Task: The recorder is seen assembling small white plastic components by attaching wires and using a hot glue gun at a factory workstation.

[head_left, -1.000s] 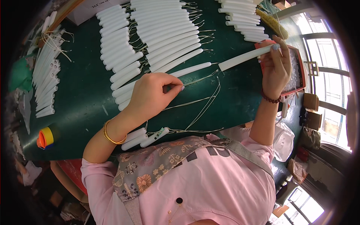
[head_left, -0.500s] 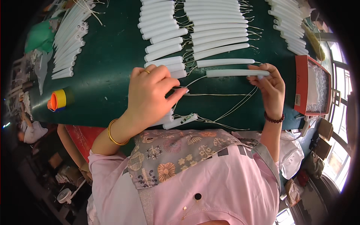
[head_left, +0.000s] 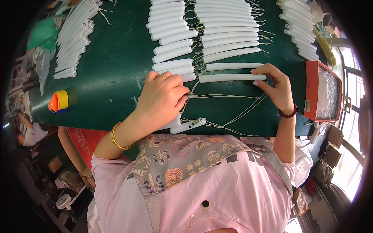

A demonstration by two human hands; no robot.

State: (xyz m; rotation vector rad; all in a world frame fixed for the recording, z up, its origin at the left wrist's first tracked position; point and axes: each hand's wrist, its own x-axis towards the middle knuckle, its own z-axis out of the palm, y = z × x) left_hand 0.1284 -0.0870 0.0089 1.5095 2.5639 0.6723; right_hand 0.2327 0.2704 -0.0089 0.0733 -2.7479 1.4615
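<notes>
My right hand (head_left: 276, 84) has its thumb and forefinger on either side of the right end of a smooth white tube (head_left: 229, 78). The tube lies almost level in front of a column of similar tubes. To its left, my left hand (head_left: 163, 97) is closed in a pinch, with thin pale wires (head_left: 217, 96) running from its fingertips. What exactly the fingertips press is partly hidden. Just beyond that hand are shorter white cylinders (head_left: 173, 64). Near the table's front edge lies another white cylinder with a small green circuit board (head_left: 194, 123) on it.
The dark green table (head_left: 112, 66) carries more white tubes (head_left: 72, 50) at far left and others (head_left: 297, 27) at far right. A yellow and orange tape roll (head_left: 60, 101) stands at left. A red box (head_left: 312, 89) with clear wrap is at right.
My right hand has moved the tube left and slightly down, lining it up under the column of tubes. My left hand has shifted slightly right, still pinched.
</notes>
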